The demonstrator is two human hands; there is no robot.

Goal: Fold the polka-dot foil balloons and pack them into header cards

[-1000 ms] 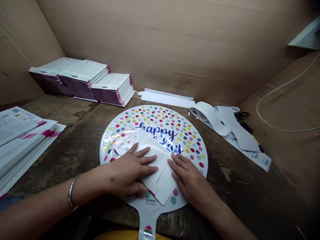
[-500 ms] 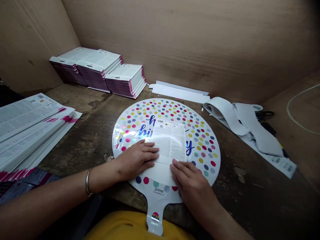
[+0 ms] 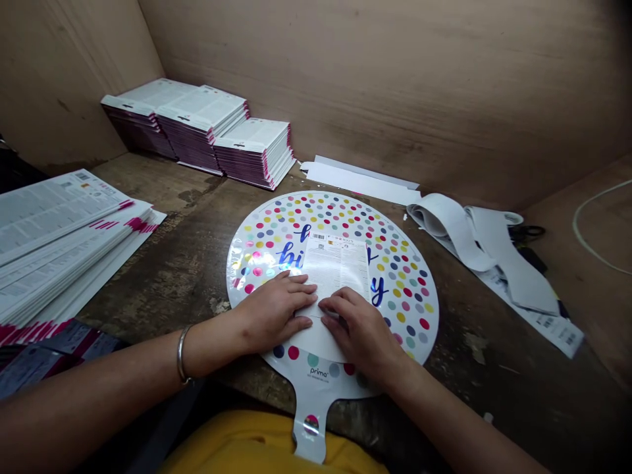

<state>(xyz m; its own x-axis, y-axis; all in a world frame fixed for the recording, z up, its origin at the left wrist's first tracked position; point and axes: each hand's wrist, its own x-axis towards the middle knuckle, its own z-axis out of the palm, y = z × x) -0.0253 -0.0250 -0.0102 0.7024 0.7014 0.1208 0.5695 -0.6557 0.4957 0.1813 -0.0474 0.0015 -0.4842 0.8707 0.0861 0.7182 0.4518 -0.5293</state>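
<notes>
A round, flat foil balloon [image 3: 409,296] lies on the table, white with coloured dots, blue lettering and a tail towards me. On its middle rests a printed card [image 3: 328,263] with small text and a barcode, its plain white lower part [image 3: 311,342] crossed by a crease. My left hand [image 3: 276,309] is open and lies flat over the card's left side, a metal bangle at its wrist. The bent fingers of my right hand [image 3: 360,332] close on the card at the crease, thumb and forefinger near each other. Part of the lettering is hidden under the card.
Stacks of printed cards [image 3: 207,105] stand against the back panel. More cards [image 3: 64,237] lie fanned at left. White paper strips [image 3: 365,181] lie behind the balloon. At right are a curled label strip [image 3: 518,276] and dark-handled scissors [image 3: 530,232].
My right hand has moved up and left from the card's lower right edge to its crease, its fingers now bent. The left hand stays on the card. The view has shifted slightly.
</notes>
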